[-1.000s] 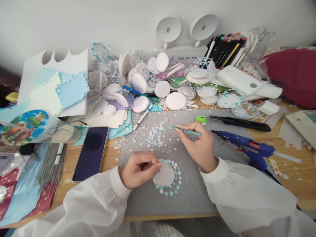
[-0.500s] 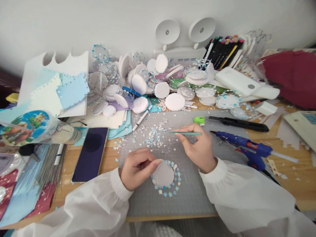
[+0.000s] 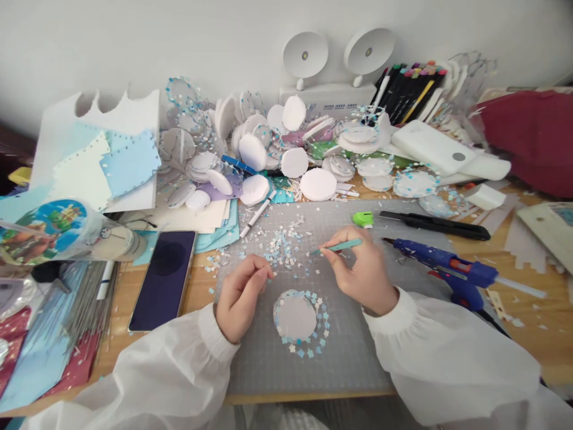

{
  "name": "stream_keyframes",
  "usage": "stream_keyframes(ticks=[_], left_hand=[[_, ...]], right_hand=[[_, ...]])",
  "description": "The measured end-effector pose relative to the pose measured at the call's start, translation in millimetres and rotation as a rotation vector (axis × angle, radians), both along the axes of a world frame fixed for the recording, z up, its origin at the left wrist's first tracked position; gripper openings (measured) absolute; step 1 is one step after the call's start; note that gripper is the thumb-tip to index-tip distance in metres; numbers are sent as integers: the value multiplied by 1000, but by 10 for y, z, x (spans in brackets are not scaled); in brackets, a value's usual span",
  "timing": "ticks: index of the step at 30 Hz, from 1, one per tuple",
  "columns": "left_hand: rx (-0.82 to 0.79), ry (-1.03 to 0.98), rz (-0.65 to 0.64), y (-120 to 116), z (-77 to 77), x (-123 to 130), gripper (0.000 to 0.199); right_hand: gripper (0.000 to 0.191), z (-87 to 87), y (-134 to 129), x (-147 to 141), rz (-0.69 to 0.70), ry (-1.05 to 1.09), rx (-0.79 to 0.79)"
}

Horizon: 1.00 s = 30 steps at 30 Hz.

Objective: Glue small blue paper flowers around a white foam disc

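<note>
A round white disc [image 3: 296, 318] lies on the grey cutting mat [image 3: 264, 376], with small blue and white stars [image 3: 310, 352] in a ring around it. Up and left of the disc is my left hand [image 3: 243, 294], its fingers curled and pressed together; whether something tiny is between the fingertips is too small to tell. My right hand [image 3: 360, 269] grips teal tweezers [image 3: 344, 245], whose tips point left above the mat. Loose star pieces [image 3: 283, 246] are scattered between and beyond the hands.
A phone [image 3: 163, 280] and a cup [image 3: 62, 230] stand at the left. On the right are a blue glue gun [image 3: 447, 260], a black cutter [image 3: 436, 226] and a green item [image 3: 362, 218]. Many white discs [image 3: 317, 184] pile up along the back, before a lamp [image 3: 329, 98].
My left hand has left the disc and moved up and left, its fingers more closed. The tweezers in my right hand have tilted, with their tips lower.
</note>
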<state>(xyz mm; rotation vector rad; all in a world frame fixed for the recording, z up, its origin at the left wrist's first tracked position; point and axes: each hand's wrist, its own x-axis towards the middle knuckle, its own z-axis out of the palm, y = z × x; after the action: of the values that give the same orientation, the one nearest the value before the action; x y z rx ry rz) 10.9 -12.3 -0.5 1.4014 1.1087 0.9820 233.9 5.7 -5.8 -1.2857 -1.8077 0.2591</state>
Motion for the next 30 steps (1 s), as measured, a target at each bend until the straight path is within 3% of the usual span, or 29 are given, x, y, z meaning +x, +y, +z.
stream_keyframes(ticks=[7, 11, 18, 30], left_hand=[[-70, -27, -6, 16, -14, 7, 20], [-75, -19, -14, 6, -34, -3, 19], [-38, -2, -25, 10, -43, -5, 18], [-14, 47, -22, 7, -13, 7, 17]], right_hand=[[9, -2, -13, 3, -3, 94, 20], [11, 16, -16, 15, -23, 43, 37], [12, 1, -11, -15, 10, -9, 34], [9, -40, -19, -51, 18, 88, 3]])
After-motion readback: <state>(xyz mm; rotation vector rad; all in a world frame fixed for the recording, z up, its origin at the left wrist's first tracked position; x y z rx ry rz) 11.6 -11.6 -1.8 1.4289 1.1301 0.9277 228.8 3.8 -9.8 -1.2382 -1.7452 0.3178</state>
